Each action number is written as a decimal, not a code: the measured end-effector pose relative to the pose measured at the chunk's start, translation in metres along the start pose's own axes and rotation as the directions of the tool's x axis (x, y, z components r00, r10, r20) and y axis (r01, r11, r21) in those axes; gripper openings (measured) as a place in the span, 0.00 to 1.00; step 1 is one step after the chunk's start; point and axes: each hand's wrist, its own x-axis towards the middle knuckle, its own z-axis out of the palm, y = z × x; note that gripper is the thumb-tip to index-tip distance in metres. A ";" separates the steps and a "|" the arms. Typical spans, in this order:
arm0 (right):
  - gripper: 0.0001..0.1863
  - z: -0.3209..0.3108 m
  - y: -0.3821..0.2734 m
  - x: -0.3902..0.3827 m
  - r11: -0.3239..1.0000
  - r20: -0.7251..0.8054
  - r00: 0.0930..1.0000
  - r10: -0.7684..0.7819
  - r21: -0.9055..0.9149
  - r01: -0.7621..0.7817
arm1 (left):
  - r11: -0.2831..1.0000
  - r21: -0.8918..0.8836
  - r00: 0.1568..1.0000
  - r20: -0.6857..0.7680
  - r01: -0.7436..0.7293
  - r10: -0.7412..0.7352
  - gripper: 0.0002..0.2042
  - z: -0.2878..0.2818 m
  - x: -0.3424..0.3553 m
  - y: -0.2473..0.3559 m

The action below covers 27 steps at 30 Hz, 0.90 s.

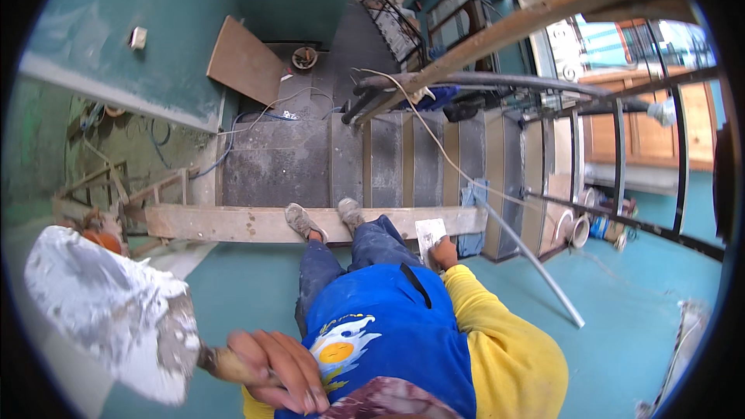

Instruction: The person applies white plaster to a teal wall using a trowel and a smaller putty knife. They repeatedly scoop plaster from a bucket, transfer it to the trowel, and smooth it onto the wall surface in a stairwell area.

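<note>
My left hand [268, 368] is closed round the wooden handle of a trowel [180, 341], raised close at the lower left. A thick, uneven heap of white plaster [101, 302] covers most of its broad blade. Lower down, beside my right thigh, my right hand [445, 254] grips a putty knife [430, 234] with a pale, smeared rectangular blade. Its handle is hidden in my fingers. Both my feet, in dusty shoes [301, 222], stand on a wooden plank [209, 223].
Beyond the plank lie grey stair treads [427, 159] and a landing [275, 157]. A metal railing [618, 147] runs at the right, and a pale pole [535, 268] leans near the plank's right end. A brown board [247, 62] leans by a bucket [304, 57]. Cables [434, 136] cross the stairs.
</note>
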 end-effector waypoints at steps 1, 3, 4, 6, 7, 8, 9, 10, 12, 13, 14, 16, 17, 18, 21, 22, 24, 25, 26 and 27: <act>0.29 0.004 0.000 -0.009 1.000 -0.002 1.000 0.021 0.009 -0.021 | 0.999 0.039 0.998 -0.054 0.037 -0.034 0.16 -0.013 -0.004 0.002; 0.29 0.010 0.002 -0.021 0.997 -0.006 0.997 0.075 0.036 -0.074 | 0.979 0.158 0.964 -0.251 0.129 -0.087 0.14 -0.042 -0.018 0.005; 0.29 0.013 0.004 -0.025 0.995 0.000 0.997 0.083 0.046 -0.083 | 0.954 0.230 0.915 -0.394 0.194 -0.091 0.14 -0.059 -0.025 0.005; 0.28 0.018 0.008 -0.027 0.992 0.008 0.995 0.099 0.073 -0.100 | 0.885 0.312 0.763 -0.642 0.346 -0.072 0.13 -0.095 -0.036 -0.002; 0.27 0.020 0.010 -0.027 0.990 -0.002 0.995 0.105 0.091 -0.104 | 0.844 0.318 0.661 -0.748 0.431 -0.056 0.14 -0.111 -0.040 -0.008; 0.27 0.022 0.011 -0.026 0.987 0.010 0.994 0.109 0.114 -0.109 | 0.800 0.330 0.566 -0.824 0.502 -0.015 0.14 -0.126 -0.045 -0.015; 0.27 0.025 0.013 -0.024 0.984 0.007 0.994 0.111 0.139 -0.111 | 0.748 0.305 0.485 -0.874 0.589 -0.026 0.14 -0.139 -0.051 -0.022; 0.27 0.028 0.015 -0.023 0.982 0.009 0.993 0.122 0.147 -0.122 | 0.696 0.291 0.421 -0.907 0.657 -0.018 0.14 -0.150 -0.059 -0.030; 0.28 0.033 0.019 -0.019 0.966 0.011 0.989 0.147 0.213 -0.146 | 0.626 0.240 0.316 -0.949 0.742 -0.010 0.14 -0.175 -0.078 -0.045; 0.29 0.035 0.021 -0.018 0.964 0.010 0.989 0.150 0.223 -0.148 | 0.613 0.202 0.268 -0.963 0.763 -0.016 0.14 -0.185 -0.092 -0.052; 0.31 0.036 0.024 -0.017 0.958 0.014 0.986 0.166 0.234 -0.164 | 0.604 0.157 0.207 -0.978 0.782 -0.014 0.14 -0.197 -0.105 -0.057; 0.31 0.037 0.030 -0.016 0.955 0.028 0.982 0.188 0.228 -0.189 | 0.590 0.083 0.135 -0.990 0.803 -0.045 0.14 -0.219 -0.131 -0.065; 0.30 0.036 0.033 -0.015 0.952 0.039 0.977 0.208 0.220 -0.212 | 0.594 0.040 0.093 -0.994 0.803 -0.058 0.13 -0.229 -0.144 -0.068; 0.30 0.035 0.036 -0.015 0.951 0.046 0.978 0.206 0.225 -0.211 | 0.565 0.004 0.053 -0.996 0.825 -0.072 0.13 -0.237 -0.157 -0.071; 0.30 0.030 0.041 -0.012 0.941 0.059 0.974 0.219 0.249 -0.227 | 0.504 -0.105 -0.059 -0.993 0.857 -0.106 0.13 -0.256 -0.190 -0.079; 0.30 0.027 0.041 -0.011 0.934 0.062 0.970 0.233 0.264 -0.241 | 0.481 -0.141 -0.095 -0.988 0.866 -0.119 0.13 -0.259 -0.200 -0.082; 0.30 0.024 0.042 -0.007 0.927 0.071 0.967 0.244 0.277 -0.254 | 0.397 -0.225 -0.199 -0.974 0.890 -0.107 0.12 -0.262 -0.215 -0.086; 0.29 0.022 0.042 -0.005 0.928 0.078 0.968 0.240 0.276 -0.252 | 0.395 -0.228 -0.212 -0.974 0.890 -0.083 0.12 -0.262 -0.222 -0.089; 0.29 0.021 0.042 -0.003 0.927 0.093 0.964 0.249 0.265 -0.265 | 0.382 -0.226 -0.208 -0.974 0.896 -0.088 0.12 -0.262 -0.226 -0.090; 0.29 0.020 0.042 -0.001 0.929 0.082 0.969 0.233 0.276 -0.246 | 0.356 -0.236 -0.222 -0.972 0.904 -0.081 0.12 -0.261 -0.229 -0.091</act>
